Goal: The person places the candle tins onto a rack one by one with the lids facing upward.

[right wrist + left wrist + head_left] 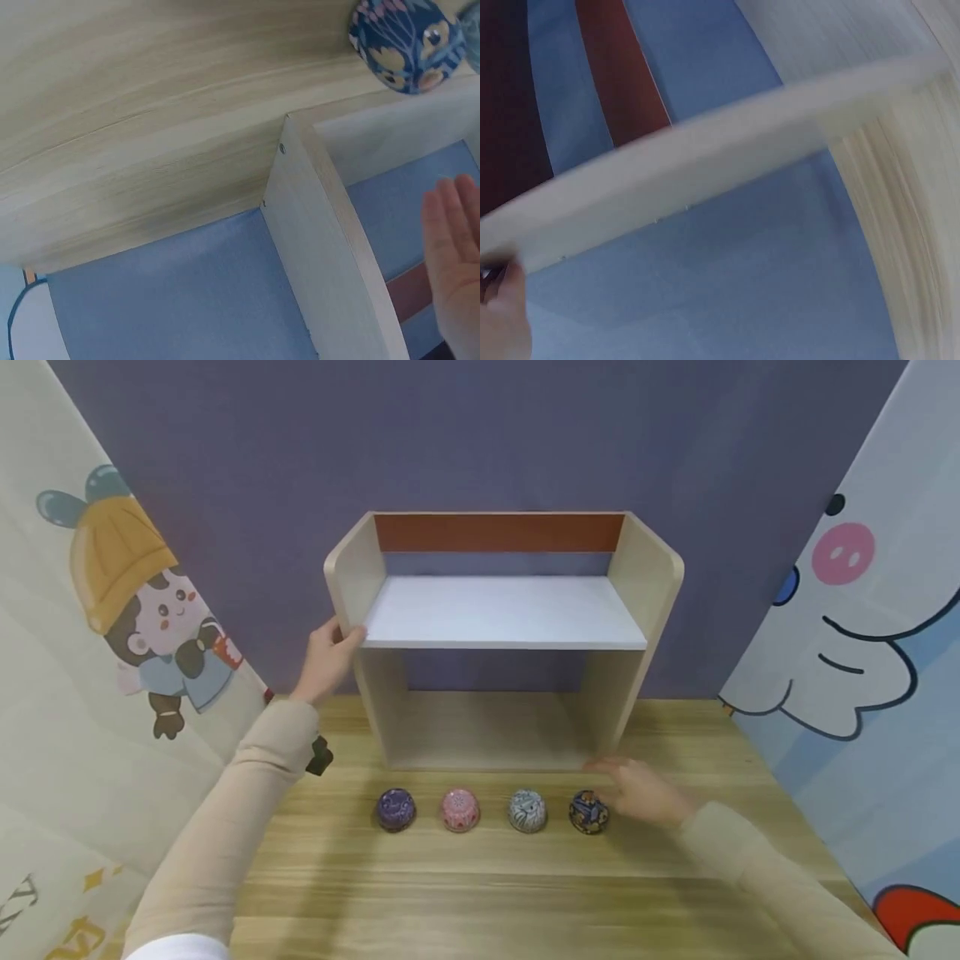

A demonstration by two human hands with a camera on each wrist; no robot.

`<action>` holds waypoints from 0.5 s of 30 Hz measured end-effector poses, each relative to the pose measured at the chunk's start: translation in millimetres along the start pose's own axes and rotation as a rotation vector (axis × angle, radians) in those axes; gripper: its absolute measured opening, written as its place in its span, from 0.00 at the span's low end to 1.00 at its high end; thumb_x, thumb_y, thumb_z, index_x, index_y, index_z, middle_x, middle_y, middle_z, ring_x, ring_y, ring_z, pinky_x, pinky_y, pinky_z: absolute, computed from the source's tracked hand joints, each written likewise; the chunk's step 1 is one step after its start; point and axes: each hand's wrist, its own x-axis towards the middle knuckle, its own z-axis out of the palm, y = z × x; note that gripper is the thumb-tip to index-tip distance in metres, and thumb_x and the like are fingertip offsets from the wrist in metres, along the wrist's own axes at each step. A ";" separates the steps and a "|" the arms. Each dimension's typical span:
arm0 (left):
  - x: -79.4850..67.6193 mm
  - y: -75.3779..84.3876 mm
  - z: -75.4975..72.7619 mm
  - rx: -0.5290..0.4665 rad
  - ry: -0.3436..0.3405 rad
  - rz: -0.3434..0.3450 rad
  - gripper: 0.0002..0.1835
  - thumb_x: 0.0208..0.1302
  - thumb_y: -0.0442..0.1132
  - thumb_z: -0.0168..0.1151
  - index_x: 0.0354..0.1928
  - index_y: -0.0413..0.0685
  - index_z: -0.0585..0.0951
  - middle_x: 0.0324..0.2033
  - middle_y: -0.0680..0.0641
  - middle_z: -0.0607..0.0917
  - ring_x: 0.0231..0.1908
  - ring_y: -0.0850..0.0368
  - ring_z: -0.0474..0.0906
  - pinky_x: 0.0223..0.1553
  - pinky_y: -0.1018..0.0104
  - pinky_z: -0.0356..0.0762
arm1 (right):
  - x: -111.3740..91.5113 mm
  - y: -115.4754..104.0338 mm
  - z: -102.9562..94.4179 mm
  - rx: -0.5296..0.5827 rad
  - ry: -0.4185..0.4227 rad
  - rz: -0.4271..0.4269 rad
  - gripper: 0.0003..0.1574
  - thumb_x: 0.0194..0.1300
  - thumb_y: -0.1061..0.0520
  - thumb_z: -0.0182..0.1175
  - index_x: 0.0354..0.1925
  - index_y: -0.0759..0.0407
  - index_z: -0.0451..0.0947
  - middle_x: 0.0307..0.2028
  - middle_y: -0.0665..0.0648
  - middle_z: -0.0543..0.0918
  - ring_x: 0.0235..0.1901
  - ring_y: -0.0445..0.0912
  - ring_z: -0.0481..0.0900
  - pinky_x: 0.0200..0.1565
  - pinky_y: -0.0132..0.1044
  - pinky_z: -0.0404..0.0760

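A small wooden desktop shelf (504,610) with a white middle board stands upright on the table. My left hand (328,658) grips the front edge of its left side panel at the height of the middle board; the thumb also shows in the left wrist view. In front of the shelf is a row of small round patterned tins: purple (395,810), pink (460,811), white-and-grey (527,811) and dark blue floral (588,812). Beside the dark blue tin is my right hand (637,789), fingers extended; whether it touches the tin I cannot tell.
The shelf stands on a wood-grain table (465,902) against a blue-grey back wall (495,435). Cartoon-printed panels flank it on the left (45,693) and right (862,693). A small dark object (320,756) shows beside the left forearm.
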 end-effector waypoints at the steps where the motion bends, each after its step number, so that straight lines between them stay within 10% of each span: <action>1: -0.3 -0.6 1.0 -0.009 0.025 -0.004 0.26 0.65 0.46 0.51 0.62 0.43 0.68 0.56 0.37 0.75 0.52 0.49 0.72 0.56 0.56 0.71 | -0.8 0.1 2.1 -0.017 -0.014 -0.020 0.27 0.51 0.59 0.65 0.51 0.63 0.75 0.49 0.63 0.79 0.50 0.58 0.76 0.52 0.52 0.76; 15: 0.1 2.2 10.3 -0.075 0.152 0.002 0.23 0.63 0.40 0.53 0.60 0.44 0.71 0.53 0.37 0.78 0.44 0.60 0.75 0.49 0.67 0.75 | -11.1 4.6 23.5 -0.186 -0.073 -0.243 0.33 0.36 0.73 0.60 0.48 0.64 0.76 0.47 0.62 0.79 0.46 0.56 0.77 0.49 0.47 0.79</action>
